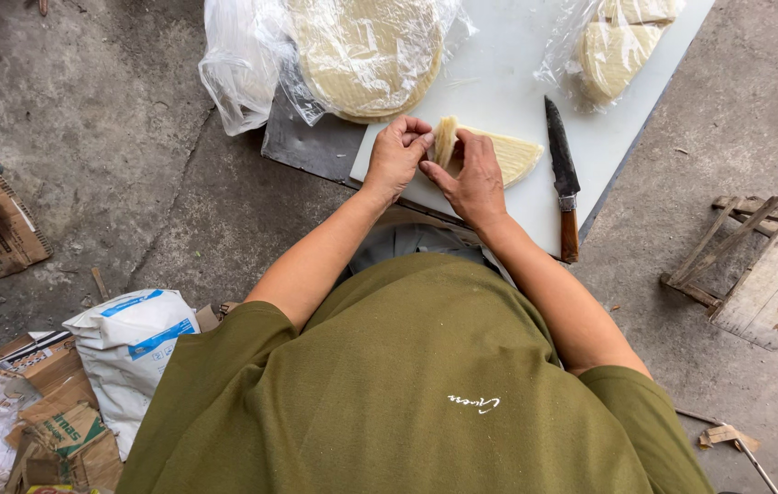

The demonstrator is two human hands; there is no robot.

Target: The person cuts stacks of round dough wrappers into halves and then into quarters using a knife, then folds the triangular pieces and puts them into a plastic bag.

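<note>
Head view, on the white board: a white cutting board [508,82] lies on a darker metal sheet [311,146] over a concrete floor [105,155].
Left bag: a clear plastic bag [243,64] at the board's far left holds a round stack of pale wafer sheets [366,50], its loose end spilling off the board edge.
Right bag: a second clear bag [581,46] at the far right holds cut, wedge-shaped pieces [613,50] of the same pale sheets.
Wedge stack: a fan-shaped stack of cut sheets [508,154] lies on the board's near edge, between the two hands and just left of the knife.
Left hand: the left hand [395,155] pinches the stack's lifted narrow end, fingers curled.
Right hand: the right hand [476,178] rests on the stack, fingertips pinching the same raised end.
Knife: a dark-bladed knife with a wooden handle [563,178] lies on the board right of the stack, apart from it, handle toward the person.
Around: a white sack [128,343] and torn cardboard [5,402] lie at the lower left; a small wooden stool [755,265] sits at the right.
Foreground: the person's olive shirt [407,393] hides the board's near side.
</note>
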